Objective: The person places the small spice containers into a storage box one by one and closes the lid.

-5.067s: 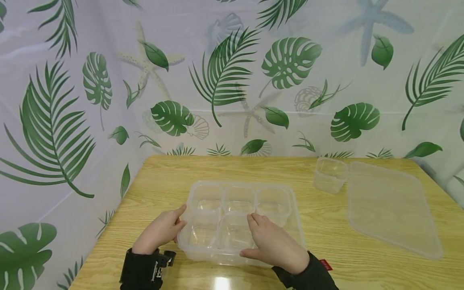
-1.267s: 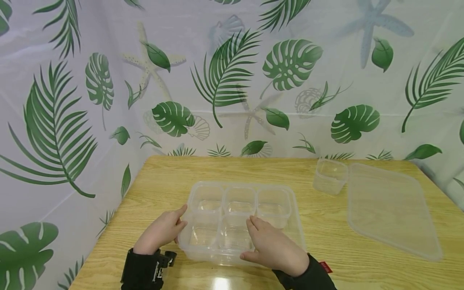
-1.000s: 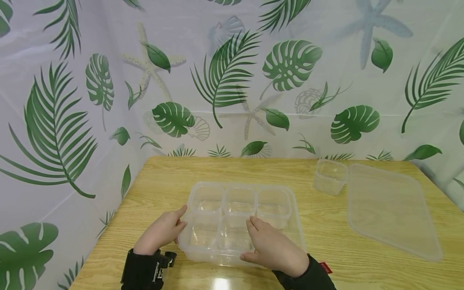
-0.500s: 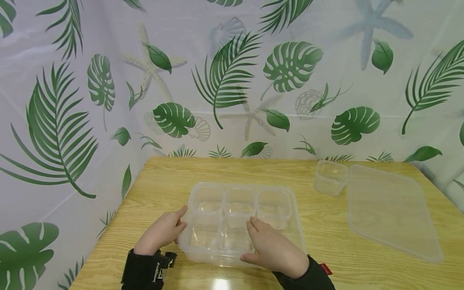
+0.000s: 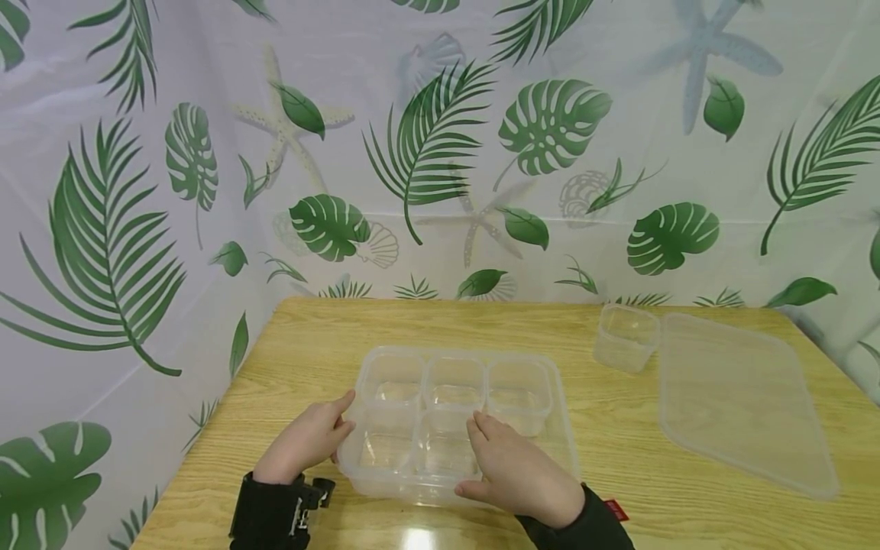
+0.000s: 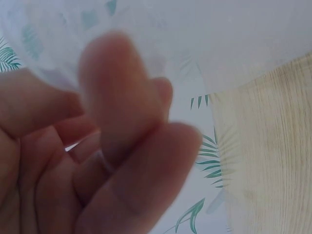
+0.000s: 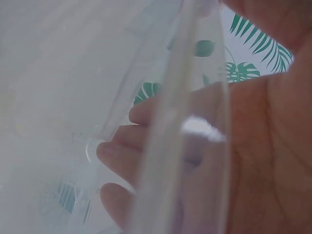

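A large clear plastic container (image 5: 457, 481) stands on the wooden table. Inside it are small clear boxes: three in the back row, such as the back left one (image 5: 392, 374), and two in front. My left hand (image 5: 305, 435) touches the container's left outer side, its index finger stretched along the rim; the left wrist view shows the other fingers (image 6: 141, 180) bent loosely. My right hand (image 5: 525, 470) reaches over the front wall, straight fingers (image 7: 124, 156) against the right side of the front middle box (image 5: 447, 443). Its thumb lies by the container's front rim.
At the back right another small clear box (image 5: 626, 340) stands beside a large flat translucent lid (image 5: 745, 405). The wooden table (image 5: 330, 325) ends at a leaf-patterned cloth (image 5: 426, 252) behind and on the left.
The front middle box sits lower in the container than about five seconds ago. During the last second both hands have stayed in place, with only a slight shift of view.
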`<state>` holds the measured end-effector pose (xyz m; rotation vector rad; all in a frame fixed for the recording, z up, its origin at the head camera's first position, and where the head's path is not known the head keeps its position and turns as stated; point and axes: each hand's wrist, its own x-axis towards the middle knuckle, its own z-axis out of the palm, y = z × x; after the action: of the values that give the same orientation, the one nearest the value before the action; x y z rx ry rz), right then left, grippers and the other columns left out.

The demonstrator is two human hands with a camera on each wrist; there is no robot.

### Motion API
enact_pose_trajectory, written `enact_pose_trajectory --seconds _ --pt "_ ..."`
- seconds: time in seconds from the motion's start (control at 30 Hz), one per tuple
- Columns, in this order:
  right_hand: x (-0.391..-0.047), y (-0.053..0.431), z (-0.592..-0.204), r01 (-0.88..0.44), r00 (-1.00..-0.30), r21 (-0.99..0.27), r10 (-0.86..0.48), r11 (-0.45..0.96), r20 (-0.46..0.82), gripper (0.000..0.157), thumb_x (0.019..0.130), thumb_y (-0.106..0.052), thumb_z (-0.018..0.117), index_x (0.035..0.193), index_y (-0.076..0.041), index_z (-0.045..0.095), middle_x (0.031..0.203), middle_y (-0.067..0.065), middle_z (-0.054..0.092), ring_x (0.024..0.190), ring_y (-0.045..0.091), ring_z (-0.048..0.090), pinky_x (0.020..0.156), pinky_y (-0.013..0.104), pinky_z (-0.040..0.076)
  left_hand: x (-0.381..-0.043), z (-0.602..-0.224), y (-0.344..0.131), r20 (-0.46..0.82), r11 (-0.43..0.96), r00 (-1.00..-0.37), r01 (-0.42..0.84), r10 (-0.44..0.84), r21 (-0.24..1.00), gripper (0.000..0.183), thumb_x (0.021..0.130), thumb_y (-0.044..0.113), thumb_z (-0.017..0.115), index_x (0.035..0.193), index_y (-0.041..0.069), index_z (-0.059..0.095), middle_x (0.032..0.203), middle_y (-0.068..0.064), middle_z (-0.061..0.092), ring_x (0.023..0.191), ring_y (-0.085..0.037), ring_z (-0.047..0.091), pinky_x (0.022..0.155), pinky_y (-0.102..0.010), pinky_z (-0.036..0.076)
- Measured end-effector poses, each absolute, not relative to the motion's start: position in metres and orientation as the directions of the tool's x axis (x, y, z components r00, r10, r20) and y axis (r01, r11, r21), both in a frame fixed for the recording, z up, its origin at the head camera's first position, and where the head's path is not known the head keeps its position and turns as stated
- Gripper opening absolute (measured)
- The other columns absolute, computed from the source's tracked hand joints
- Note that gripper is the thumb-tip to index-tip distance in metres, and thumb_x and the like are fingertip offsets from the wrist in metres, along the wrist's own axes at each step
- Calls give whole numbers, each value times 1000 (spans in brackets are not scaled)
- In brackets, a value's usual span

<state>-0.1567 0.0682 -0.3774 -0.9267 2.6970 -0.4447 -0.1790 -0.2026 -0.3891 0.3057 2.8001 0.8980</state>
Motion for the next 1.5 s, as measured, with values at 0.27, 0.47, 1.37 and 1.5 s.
enact_pose_trajectory --seconds 0.27,0.47,1.37,1.5 --pt "-158 68 -378 -556 -766 -344 -627 757 -140 78 80 -41 61 129 13 35 133 28 31 124 35 28 97 45 27 -179 -388 -203 -108 797 -962 142 252 588 48 89 7 50 133 -6 34 57 0 49 43 -12 47 42 -24 34" --pt "-159 69 -379 -549 -764 -360 -628 754 -151 77 80 -41 61 130 12 34 134 27 30 125 35 27 97 45 26 -179 -388 -203 -112 788 -962 135 249 600 48 89 7 49 133 -6 34 58 -1 50 43 -12 48 42 -24 36" --pt "-159 114 -343 -507 -853 -410 -511 758 110 74 84 -36 59 132 12 29 134 28 30 122 39 30 93 49 30 -180 -389 -204 -113 795 -962 135 247 592 49 90 7 50 133 -6 33 58 -1 50 43 -12 48 43 -25 36" --pt "-165 131 -341 -462 -884 -424 -444 779 146 75 84 -33 59 132 14 27 134 31 27 121 43 28 91 52 30 -180 -389 -204 -112 794 -962 135 247 592 49 90 7 50 133 -6 33 58 -2 49 43 -13 48 42 -24 35"
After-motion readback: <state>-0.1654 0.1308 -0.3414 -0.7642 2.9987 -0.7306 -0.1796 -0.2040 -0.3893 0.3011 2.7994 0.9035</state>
